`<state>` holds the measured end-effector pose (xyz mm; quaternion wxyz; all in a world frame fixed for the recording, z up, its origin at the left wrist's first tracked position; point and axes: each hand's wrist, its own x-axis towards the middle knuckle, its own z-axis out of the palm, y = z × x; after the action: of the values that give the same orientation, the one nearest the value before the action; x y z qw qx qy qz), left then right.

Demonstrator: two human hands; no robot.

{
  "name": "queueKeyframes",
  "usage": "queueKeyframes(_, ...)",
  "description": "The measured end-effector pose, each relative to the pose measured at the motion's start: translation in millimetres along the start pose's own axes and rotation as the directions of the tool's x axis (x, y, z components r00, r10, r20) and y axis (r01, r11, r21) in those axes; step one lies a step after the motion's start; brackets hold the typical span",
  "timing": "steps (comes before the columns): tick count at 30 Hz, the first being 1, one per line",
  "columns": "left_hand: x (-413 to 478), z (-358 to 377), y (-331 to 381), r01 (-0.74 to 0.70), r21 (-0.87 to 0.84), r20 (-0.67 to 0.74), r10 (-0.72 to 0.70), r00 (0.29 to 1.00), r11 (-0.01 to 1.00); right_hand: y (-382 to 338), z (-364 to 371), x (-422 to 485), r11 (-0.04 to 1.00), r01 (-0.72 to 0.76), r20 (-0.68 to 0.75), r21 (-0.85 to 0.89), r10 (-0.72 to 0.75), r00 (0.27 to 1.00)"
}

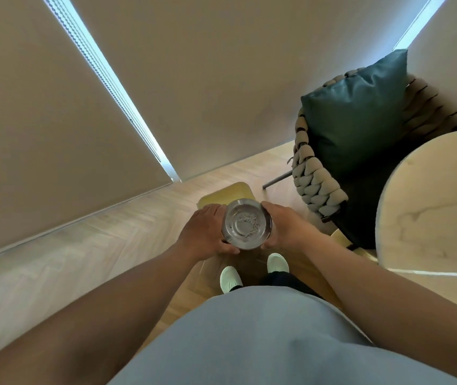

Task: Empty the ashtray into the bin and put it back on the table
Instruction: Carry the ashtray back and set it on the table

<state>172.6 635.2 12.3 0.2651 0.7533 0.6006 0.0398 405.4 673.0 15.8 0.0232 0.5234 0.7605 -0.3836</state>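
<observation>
A round glass ashtray (246, 224) with grey ash flecks in its bowl is held level between both hands. My left hand (205, 232) grips its left rim and my right hand (282, 225) grips its right rim. Just beyond and below the ashtray stands a yellow bin (227, 193) on the floor; the hands and ashtray hide its near part. At the right edge is the round pale marble table (432, 201).
A woven rope armchair (316, 187) with a dark green cushion (357, 112) stands between bin and table. Beige blinds (55, 120) close off the far side. Pale wooden floor (83, 240) spreads to the left. My white shoes (230, 279) are below the ashtray.
</observation>
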Motion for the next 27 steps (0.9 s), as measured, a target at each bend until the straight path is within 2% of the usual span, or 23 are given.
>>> queueKeyframes(9, 25, 13, 54, -0.240, 0.050, 0.133, 0.232, 0.964, 0.970, 33, 8, -81, 0.973, -0.180, -0.174, 0.144, 0.204, 0.963)
queueKeyframes(16, 24, 54, 134, -0.417, 0.072, 0.245, 0.389, 0.888, 0.906, 62, 21, -180, 0.919, -0.300, -0.316, 0.256, 0.372, 0.873)
queueKeyframes(22, -22, 98, 214, -0.588, 0.014, 0.318, 0.554, 0.769, 0.808, 79, 56, -297, 0.861, -0.355, -0.405, 0.365, 0.490, 0.772)
queueKeyframes(27, -76, 139, 272, -0.689, 0.006, 0.391, 0.632, 0.668, 0.725, 94, 96, -385, 0.782, -0.423, -0.376, 0.457, 0.601, 0.705)
